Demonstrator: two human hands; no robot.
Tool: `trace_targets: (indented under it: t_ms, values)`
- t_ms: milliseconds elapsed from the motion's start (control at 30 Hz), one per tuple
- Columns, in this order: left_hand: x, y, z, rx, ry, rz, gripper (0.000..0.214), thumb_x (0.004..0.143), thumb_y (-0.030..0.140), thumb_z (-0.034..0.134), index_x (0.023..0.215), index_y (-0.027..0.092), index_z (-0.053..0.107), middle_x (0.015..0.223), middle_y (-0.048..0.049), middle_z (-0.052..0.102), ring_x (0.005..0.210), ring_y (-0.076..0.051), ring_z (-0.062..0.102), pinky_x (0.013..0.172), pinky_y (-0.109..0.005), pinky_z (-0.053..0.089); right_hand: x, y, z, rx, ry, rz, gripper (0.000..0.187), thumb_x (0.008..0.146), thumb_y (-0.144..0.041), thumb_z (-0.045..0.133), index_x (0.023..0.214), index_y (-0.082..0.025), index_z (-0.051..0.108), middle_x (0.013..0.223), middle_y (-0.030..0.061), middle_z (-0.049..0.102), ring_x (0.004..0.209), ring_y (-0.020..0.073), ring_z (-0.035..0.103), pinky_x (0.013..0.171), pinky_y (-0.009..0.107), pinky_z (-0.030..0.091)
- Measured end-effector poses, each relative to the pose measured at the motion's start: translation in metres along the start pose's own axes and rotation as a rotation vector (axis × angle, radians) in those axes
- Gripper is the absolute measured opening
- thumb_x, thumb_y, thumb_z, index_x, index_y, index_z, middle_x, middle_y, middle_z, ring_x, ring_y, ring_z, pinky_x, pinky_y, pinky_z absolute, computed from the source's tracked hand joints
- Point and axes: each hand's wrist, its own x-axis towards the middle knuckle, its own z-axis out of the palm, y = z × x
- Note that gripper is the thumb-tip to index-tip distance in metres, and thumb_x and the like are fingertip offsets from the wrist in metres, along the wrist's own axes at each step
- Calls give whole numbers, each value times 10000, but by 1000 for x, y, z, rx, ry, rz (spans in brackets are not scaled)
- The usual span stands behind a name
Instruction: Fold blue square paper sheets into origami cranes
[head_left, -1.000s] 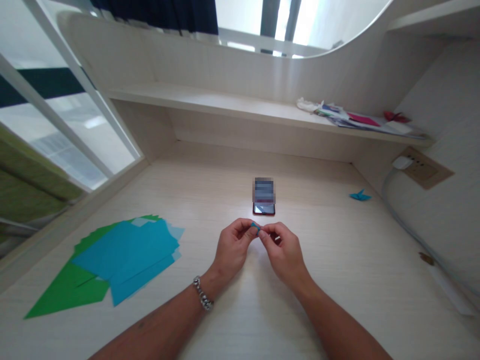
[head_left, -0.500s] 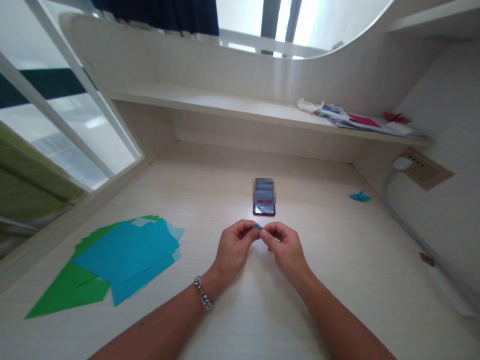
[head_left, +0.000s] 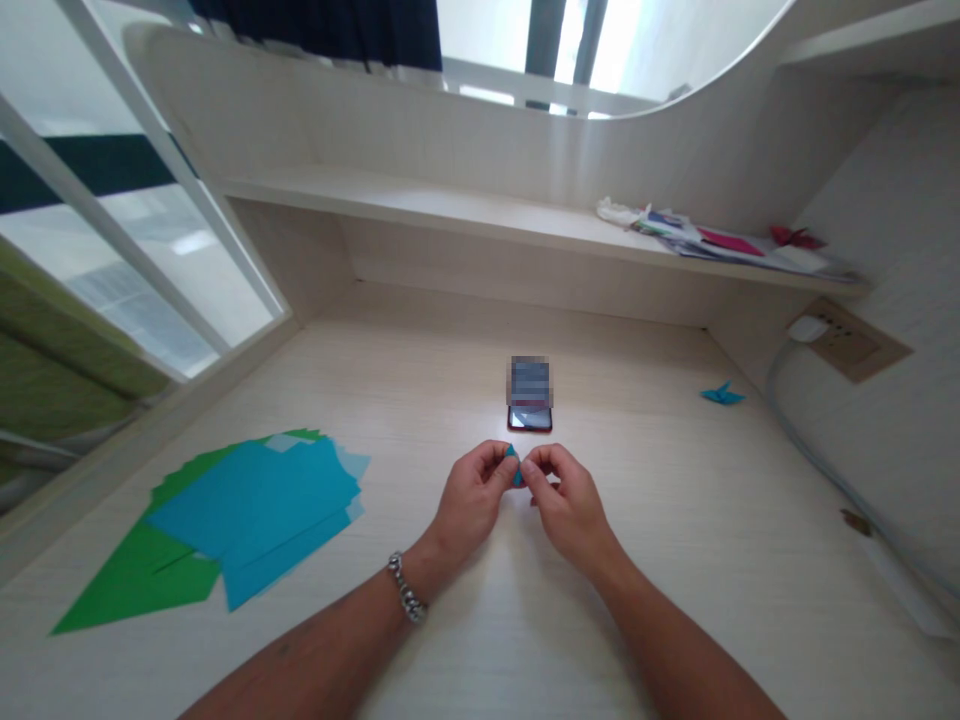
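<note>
Over the middle of the pale wooden desk (head_left: 675, 560), my left hand (head_left: 471, 495) and my right hand (head_left: 566, 500) pinch a small folded piece of blue paper (head_left: 514, 466) between their fingertips. Only a sliver of the paper shows between the thumbs and forefingers. A metal bracelet (head_left: 406, 598) sits on my left wrist. Just beyond the hands a phone (head_left: 530, 417) lies flat on the desk, screen lit.
A spread stack of blue and green paper sheets (head_left: 232, 515) lies at the left. A finished blue origami figure (head_left: 722, 394) rests at the far right. The shelf (head_left: 450, 208) behind holds papers (head_left: 712, 243). A charger in a wall socket (head_left: 806, 327) trails a cable.
The blue paper has turned between my fingertips and now shows more upright. Both hands stay in nearly the same place.
</note>
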Motion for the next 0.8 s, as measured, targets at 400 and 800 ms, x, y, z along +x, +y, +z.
trace_targets:
  t_ms: [400,800]
  values:
    - [0,-6,-1,-101,46,-114,225,729,267,710,886,111,671,873,-70,661,790,-181,626,722,-334,564,2,-1,-5,-73,15,43,180,850,-328,522,815,-179,617,767,22,617,698,155,563,574,249,431]
    - [3,-7,-5,-102,48,-92,213,689,204,743,813,140,583,768,-31,667,671,-132,613,606,-242,497,13,6,-13,363,-66,286,212,733,-366,643,778,-159,619,598,-27,537,533,100,485,469,211,415]
